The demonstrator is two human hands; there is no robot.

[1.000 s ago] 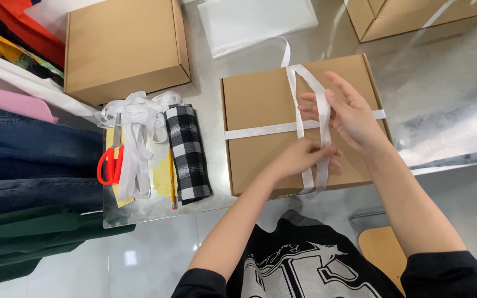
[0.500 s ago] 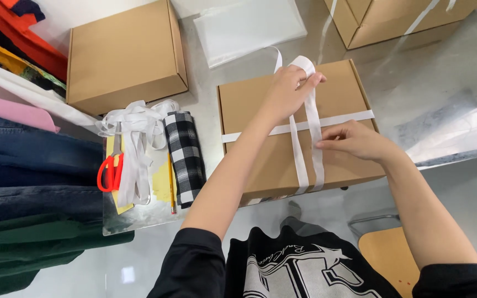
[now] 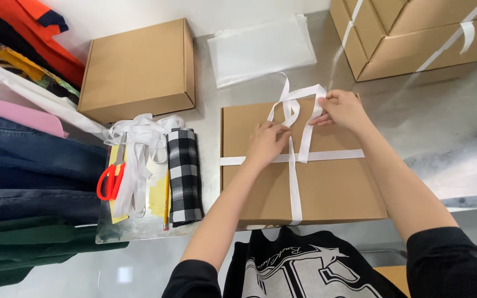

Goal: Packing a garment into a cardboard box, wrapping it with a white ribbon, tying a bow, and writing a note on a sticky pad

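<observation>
- Flat brown cardboard box (image 3: 327, 187) lies at the near edge of the metal bench (image 3: 443, 116), square to the person; a white ribbon (image 3: 293, 182) crosses its lid lengthwise and crosswise.
- Left hand (image 3: 266, 144) is closed down on the ribbon just above the crossing, fingertips pinching the strand; this appears to pin the crossing so that it cannot slip.
- Right hand (image 3: 343, 109) is pinched on a ribbon loop (image 3: 310, 94) near the box's far edge, lifted clear of the lid, presumably to keep tension.
- Loose ribbon tails (image 3: 285, 88) rise beyond the far edge.
- Left of the box: rolled black-and-white checked cloth (image 3: 185, 176), a pencil (image 3: 167, 198), spare ribbon (image 3: 136, 160) and red-handled scissors (image 3: 110, 179), within reach.
- Far left corner: a closed box (image 3: 139, 69); far right corner: boxes already tied (image 3: 415, 33).
</observation>
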